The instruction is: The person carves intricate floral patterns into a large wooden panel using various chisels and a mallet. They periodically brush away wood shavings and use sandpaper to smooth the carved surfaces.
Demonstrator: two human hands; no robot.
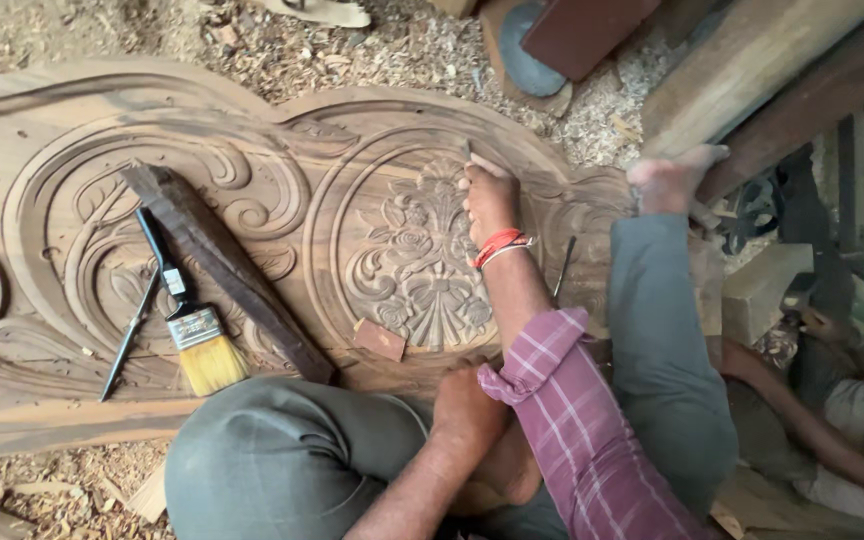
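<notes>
Down on the floor, the person sits right on a big carved wooden panel (252, 130), with wood shavings (352, 50) scattered all around it. The right hand (490, 200) is stretched out over the round floral medallion (422, 260), fingers curled shut around a slim carving tool (469, 152) whose tip pokes out at the medallion's upper rim. A red and white band (500, 246) sits on that wrist, above a rolled plaid sleeve (572, 410). The left hand (464, 405) rests low by the panel's near edge, between the knees; how open it is, I cannot tell, and nothing shows in its grasp. Left of the medallion lie 1 paintbrush (192, 330) with yellow bristles, 1 long dark wooden block (227, 270) touching it, and a thin chisel (132, 335) just beside the brush. A small brown wooden piece (380, 339) sits at the medallion's lower left. A bare foot (672, 175) rests on the panel's right end.
</notes>
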